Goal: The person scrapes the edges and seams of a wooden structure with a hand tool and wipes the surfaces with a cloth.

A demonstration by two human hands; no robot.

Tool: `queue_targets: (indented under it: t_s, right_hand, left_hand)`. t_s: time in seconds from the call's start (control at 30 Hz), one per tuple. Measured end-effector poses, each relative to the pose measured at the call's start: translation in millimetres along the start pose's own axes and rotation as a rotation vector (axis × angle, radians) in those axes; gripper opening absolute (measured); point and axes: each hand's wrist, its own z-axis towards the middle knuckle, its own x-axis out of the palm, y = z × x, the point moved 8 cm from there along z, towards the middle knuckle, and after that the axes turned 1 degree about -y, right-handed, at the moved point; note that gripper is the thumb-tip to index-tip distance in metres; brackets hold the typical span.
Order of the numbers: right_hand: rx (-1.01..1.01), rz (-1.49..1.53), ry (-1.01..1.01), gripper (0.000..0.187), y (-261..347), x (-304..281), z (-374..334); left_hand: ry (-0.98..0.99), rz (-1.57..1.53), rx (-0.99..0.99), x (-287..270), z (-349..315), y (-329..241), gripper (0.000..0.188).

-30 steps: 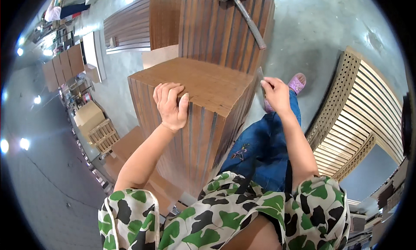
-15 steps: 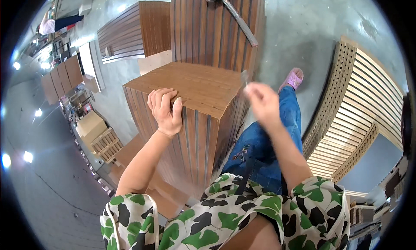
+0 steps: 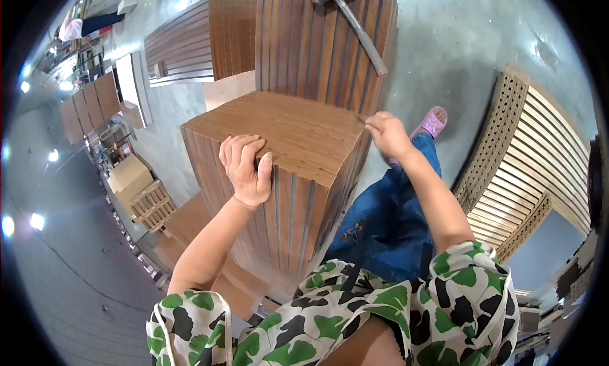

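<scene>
A tall brown wooden block [image 3: 285, 125] with a smooth top and slatted sides stands in front of me. My left hand [image 3: 247, 169] is curled over its near top edge, fingers on the top and thumb apart. At the far right corner of that top, my right hand [image 3: 388, 132] is closed in a pinch. A thin, small piece [image 3: 361, 119] pokes out from its fingertips against the edge; its kind is too small to make out. Beyond, a mallet [image 3: 355, 30] with a dark head and grey handle lies on another slatted brown piece [image 3: 288, 49].
A second slatted brown piece [image 3: 181, 42] lies at the far left. To the right is a pale slatted wooden panel [image 3: 514, 150] with a perforated edge. My foot in a pink slipper [image 3: 432, 122] is on the grey floor [image 3: 444, 42]. Cardboard [image 3: 244, 283] lies low on the left.
My right hand has come to the block's far right edge, its thin piece now at the corner instead of held up above it. My left hand keeps its place on the near edge.
</scene>
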Motion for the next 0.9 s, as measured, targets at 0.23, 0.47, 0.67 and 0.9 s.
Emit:
queue_targets:
  t_s: [0.23, 0.47, 0.67, 0.9]
  right_hand:
    - [0.246, 0.455, 0.048, 0.013, 88.7, -50.0, -14.1]
    - [0.099, -0.072, -0.002, 0.014, -73.6, 4.7, -4.2]
    - [-0.125, 0.247, 0.179, 0.012, 97.9, -24.7, -29.3]
    - [0.348, 0.075, -0.272, 0.014, -48.6, -16.4, -24.0]
  left_hand:
    - [0.002, -0.006, -0.025, -6.6, -3.7, 5.5, 0.027]
    - [0.032, -0.041, 0.002, 8.1, 3.2, -3.1, 0.029]
    - [0.015, 0.032, -0.042, -7.6, -10.1, 10.8, 0.029]
    - [0.015, 0.005, -0.011, 4.6, 2.9, -0.4, 0.029]
